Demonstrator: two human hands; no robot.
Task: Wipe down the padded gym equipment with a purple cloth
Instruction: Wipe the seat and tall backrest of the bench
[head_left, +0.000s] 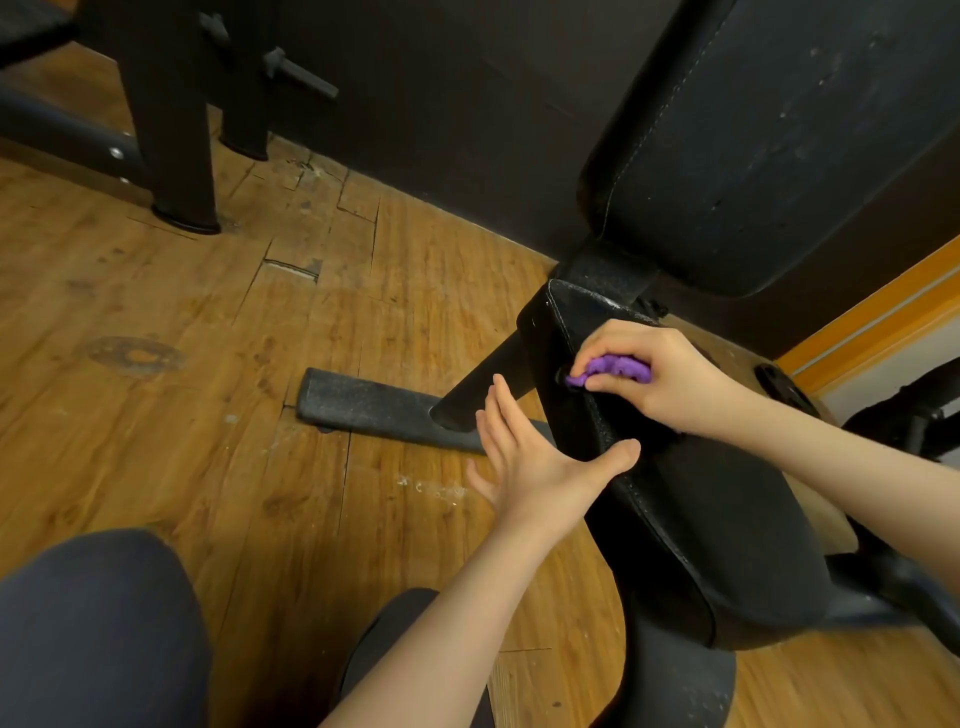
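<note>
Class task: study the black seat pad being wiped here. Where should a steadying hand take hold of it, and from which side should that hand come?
Judging by its pose, take the seat pad at its stitched left edge, coming from the floor side. That edge is thick and bare, and the left hand already rests there with its thumb on top. The right hand pinches the purple cloth further along, so this grip stays clear of the wiping.

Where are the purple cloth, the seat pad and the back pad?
purple cloth (613, 370): head view, on the bunched part showing under the fingers.
seat pad (691, 499): head view, on its bare top.
back pad (779, 156): head view, on its face.
</note>
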